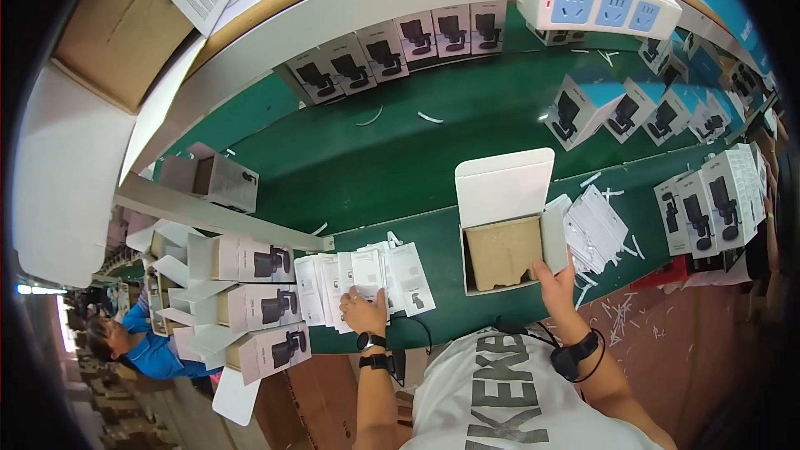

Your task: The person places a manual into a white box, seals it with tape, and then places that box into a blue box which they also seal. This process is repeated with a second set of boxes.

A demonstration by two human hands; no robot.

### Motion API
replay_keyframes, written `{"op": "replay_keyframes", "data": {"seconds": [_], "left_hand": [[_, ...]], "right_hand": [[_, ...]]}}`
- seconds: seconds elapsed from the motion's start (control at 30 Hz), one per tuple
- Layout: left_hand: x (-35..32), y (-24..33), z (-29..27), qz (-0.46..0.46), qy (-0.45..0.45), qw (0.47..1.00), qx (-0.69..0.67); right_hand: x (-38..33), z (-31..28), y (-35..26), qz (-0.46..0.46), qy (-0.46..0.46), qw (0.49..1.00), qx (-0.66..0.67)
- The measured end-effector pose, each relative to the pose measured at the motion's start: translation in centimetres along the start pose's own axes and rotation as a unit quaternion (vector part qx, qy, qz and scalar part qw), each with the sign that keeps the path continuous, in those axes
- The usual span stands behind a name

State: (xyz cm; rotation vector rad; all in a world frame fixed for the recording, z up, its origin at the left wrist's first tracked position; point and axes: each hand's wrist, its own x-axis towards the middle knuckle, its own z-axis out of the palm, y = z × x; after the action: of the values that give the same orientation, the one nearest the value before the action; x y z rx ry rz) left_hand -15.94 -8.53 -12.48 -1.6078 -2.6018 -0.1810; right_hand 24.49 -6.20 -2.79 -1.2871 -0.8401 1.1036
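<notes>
My left hand [364, 313] lies on a spread of folded white instruction leaflets [407, 279], fingers apart and pressing on the paper. My right hand [555, 290] grips the right wall of a white carton [504, 177], thumb near the inside edge and fingers outside. The carton stands on the green bench with its lid flap raised at the back. Inside it sits a brown cardboard insert [504, 252], notched at its near edge. Right of the carton lies a loose pile of white paper slips or leaflets [596, 229].
Opened cartons [265, 304] are stacked at the left. Printed cartons stand along the back [383, 52] and at the right [700, 215]. A white power strip [596, 2] hangs above. Paper strips [623, 317] litter the floor. A person in blue [154, 350] is at far left.
</notes>
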Motion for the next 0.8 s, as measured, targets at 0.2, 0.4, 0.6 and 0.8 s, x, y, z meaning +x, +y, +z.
{"op": "replay_keyframes", "data": {"seconds": [0.2, 0.4, 0.6, 0.8], "left_hand": [[3.0, 4.1, 2.5, 0.048, -0.153, 0.985, 0.062], [6.6, -10.1, 8.1, 0.268, -0.306, 0.896, 0.179], [1.8, -2.6, 2.9, 0.126, -0.169, 0.975, -0.070], [3.4, 0.9, -5.4, 0.022, -0.020, 0.969, -0.246]], "right_hand": [[0.3, -2.8, 1.1, -0.033, 0.039, 0.994, -0.093], [0.9, 2.3, 2.3, -0.101, 0.023, 0.984, -0.147], [-0.1, -1.0, 2.3, -0.139, 0.059, 0.982, -0.116], [-0.2, -1.6, 2.7, -0.117, 0.057, 0.988, -0.082]]}}
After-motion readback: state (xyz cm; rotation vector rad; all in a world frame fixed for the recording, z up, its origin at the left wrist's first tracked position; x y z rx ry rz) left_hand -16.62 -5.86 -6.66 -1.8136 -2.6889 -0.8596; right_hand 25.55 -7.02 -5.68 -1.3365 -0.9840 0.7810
